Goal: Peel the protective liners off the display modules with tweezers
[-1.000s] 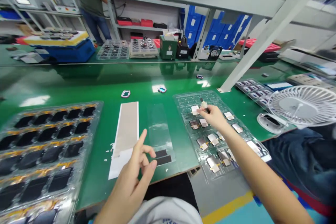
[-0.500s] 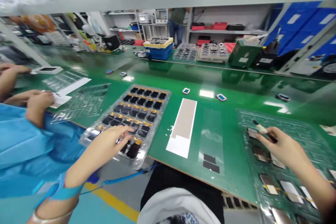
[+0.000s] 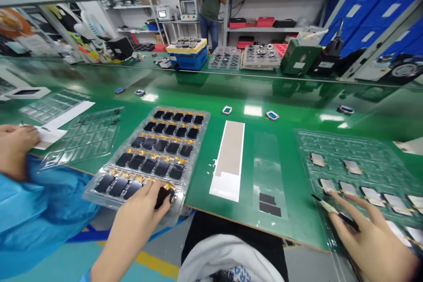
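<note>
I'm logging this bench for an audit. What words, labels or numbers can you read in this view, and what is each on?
No text can be read.
White labels on blue bins: too small to read.
Label on green case: too blurred.
Blue print on white garment: cut off, unreadable.

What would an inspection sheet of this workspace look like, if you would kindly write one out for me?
Surface: glossy green bench, wet-looking with reflections.
Job's things: clear tray of black panels with gold tabs; clear tray of foil-backed pieces; beige-and-white strip; clear film with two black strips.
Clutter: white flecks beside the strip; small framed parts further back.
Hands: left hand on a black panel; right hand holding a slim black-tipped tool.
Cables: nothing seen on the bench.
Surroundings: co-worker's blue sleeve at left; person standing by far shelves.
</note>
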Demonstrator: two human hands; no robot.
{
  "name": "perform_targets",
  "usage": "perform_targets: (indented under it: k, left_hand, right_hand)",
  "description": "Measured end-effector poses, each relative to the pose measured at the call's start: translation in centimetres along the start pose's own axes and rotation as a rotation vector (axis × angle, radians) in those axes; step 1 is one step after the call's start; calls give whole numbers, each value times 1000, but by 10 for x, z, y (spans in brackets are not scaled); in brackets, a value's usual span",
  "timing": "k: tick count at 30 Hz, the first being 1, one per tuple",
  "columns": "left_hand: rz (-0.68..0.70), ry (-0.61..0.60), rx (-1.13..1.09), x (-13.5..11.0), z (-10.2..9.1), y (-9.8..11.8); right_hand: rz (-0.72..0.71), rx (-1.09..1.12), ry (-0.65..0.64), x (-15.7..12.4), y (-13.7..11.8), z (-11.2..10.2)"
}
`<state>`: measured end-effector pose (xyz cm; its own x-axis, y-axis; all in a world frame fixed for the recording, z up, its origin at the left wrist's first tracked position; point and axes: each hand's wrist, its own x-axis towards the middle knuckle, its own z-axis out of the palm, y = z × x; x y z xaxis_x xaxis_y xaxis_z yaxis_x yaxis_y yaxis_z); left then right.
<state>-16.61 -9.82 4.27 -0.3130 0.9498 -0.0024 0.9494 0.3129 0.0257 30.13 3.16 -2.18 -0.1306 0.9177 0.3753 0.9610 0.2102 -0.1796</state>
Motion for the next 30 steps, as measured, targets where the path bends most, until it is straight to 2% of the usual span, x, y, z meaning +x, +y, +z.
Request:
perform_targets:
  k: [3,5,7,9,11,13,16,19,21,23,25,28,30]
  left_hand:
    - [35,130,-155,-3,9,-5]
    - [56,173,-297,-2,12,-3]
    - [78,162,-431,3,12,4]
    - [95,123,-522,9,8,15]
    - [88,110,-598,13,5,30]
    - [65,118,-731,14,4,46]
    - [50,31,-1043,13,8,67]
    - [119,-161,-1283,14,17,84]
    - [124,-217,-1371,19,25,92]
    - [53,-201,-1469,24,33,99]
    - [-9,-179,-1567,29,40,103]
    - [4,-193,-1587,33,43,107]
    - [8,-182,-1548,33,41,109]
  right_hand:
    - [13,33,23,4,-38,-6]
    - [-89,232,-44,8,-81,-3]
    - [-226,373,-80,13,-129,8]
    - [-288,375,-117,19,-170,21]
    - [-430,299,-195,26,-195,30]
    - [-520,219,-262,32,-201,35]
    - [-514,212,-344,39,-185,33]
    - [-461,363,-386,44,-165,23]
    - [-392,568,-325,48,-165,14]
    - [-323,816,-264,51,-177,6]
    - [-306,1002,-288,53,-196,2]
    - [-337,1083,-324,56,-221,4]
    - [-373,1075,-303,58,-229,10]
